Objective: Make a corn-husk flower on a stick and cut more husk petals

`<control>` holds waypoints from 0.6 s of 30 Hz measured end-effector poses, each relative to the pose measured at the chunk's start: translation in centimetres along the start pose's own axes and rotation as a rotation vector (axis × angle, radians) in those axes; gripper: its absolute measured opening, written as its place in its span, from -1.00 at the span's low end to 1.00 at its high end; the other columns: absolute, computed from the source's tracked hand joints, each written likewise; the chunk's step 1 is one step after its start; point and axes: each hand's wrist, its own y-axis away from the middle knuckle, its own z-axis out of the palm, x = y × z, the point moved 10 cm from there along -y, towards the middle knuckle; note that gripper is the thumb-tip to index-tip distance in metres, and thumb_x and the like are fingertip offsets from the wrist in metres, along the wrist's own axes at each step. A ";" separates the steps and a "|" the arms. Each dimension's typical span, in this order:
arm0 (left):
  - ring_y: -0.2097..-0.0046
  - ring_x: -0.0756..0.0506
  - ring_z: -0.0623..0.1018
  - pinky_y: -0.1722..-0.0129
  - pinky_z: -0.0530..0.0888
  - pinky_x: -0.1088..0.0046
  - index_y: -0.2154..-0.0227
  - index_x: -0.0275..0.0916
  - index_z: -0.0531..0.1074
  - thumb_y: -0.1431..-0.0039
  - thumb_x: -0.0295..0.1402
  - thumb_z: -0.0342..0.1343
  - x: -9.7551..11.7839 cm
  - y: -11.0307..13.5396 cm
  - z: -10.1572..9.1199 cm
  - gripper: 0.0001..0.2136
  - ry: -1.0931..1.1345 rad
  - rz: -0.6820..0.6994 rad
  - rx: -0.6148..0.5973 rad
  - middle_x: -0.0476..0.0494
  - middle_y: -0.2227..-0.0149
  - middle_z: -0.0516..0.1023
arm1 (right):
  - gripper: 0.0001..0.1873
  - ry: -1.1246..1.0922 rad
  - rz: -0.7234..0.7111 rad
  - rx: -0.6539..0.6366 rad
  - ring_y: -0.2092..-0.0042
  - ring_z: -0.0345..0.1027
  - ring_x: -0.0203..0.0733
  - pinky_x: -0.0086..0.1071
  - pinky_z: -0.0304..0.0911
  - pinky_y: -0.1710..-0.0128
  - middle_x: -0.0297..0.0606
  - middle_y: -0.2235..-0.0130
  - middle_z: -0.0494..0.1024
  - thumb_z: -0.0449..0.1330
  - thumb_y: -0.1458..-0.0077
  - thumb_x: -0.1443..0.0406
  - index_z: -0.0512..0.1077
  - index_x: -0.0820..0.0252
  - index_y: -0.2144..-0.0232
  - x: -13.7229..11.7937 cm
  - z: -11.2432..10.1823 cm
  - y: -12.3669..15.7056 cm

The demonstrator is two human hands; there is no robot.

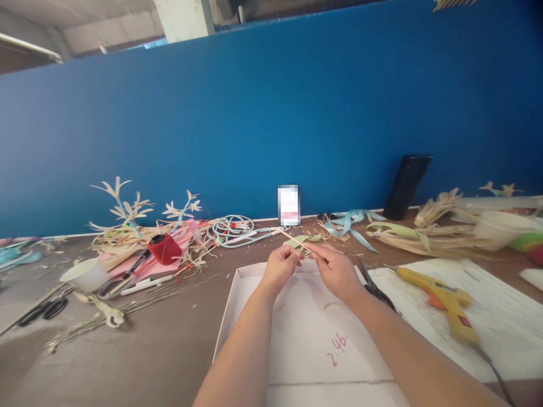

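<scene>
My left hand (280, 265) and my right hand (335, 270) meet above the far end of a shallow white box lid (250, 294). Both are closed in a pinch on a thin wooden stick (292, 237) with a pale green husk leaf (297, 242) at it. The stick slants up to the left from my right fingers. Black scissors (375, 288) lie just right of my right hand.
A yellow glue gun (445, 299) rests on white paper at the right. Dried husks (424, 234), a white cup (500, 229) and a black object (405, 186) stand at the back right. At the left lie a red thread spool (164, 249), husk flowers (127, 212), wires, another cup (85, 274).
</scene>
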 end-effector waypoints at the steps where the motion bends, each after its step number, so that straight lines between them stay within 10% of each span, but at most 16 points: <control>1: 0.63 0.12 0.19 0.61 0.12 0.57 0.54 -0.31 0.38 0.03 -0.26 0.07 -0.1 0.0 0.1 -0.81 -0.005 -0.008 -0.004 0.02 0.60 0.35 | -0.63 0.016 0.021 0.032 0.17 0.37 -0.15 -0.28 0.21 0.10 -0.25 0.18 0.51 -0.02 -0.12 0.33 0.44 0.02 0.07 0.4 -0.4 0.0; 7: 0.65 0.13 0.17 0.62 0.10 0.57 0.55 -0.32 0.40 0.05 -0.29 0.05 -0.7 -0.1 -0.4 -0.82 -0.004 -0.052 0.035 0.01 0.59 0.36 | -0.59 -0.239 0.303 0.185 0.39 0.32 -0.21 -0.34 0.23 0.39 -0.24 0.31 0.51 0.03 -0.08 0.20 0.34 0.11 0.01 4.0 -2.5 -0.2; 12: 0.63 0.11 0.19 0.62 0.12 0.57 0.52 -0.32 0.41 0.04 -0.27 0.05 -0.8 -0.2 -0.8 -0.81 -0.012 -0.040 0.060 0.00 0.58 0.37 | -0.41 -0.713 0.458 -0.135 0.58 0.11 -0.39 -0.52 -0.06 0.66 -0.34 0.43 0.41 0.12 -0.01 0.08 0.19 0.11 -0.08 3.2 1.8 0.5; 18: 0.61 0.12 0.19 0.60 0.14 0.58 0.51 -0.31 0.39 0.02 -0.23 0.07 -0.8 -0.1 0.2 -0.79 -0.047 0.000 -0.018 0.00 0.57 0.37 | -0.47 -0.691 0.473 -0.313 0.60 0.03 -0.44 -0.53 -0.13 0.67 -0.38 0.49 0.37 0.17 0.04 0.09 0.35 0.17 0.02 2.1 4.1 1.3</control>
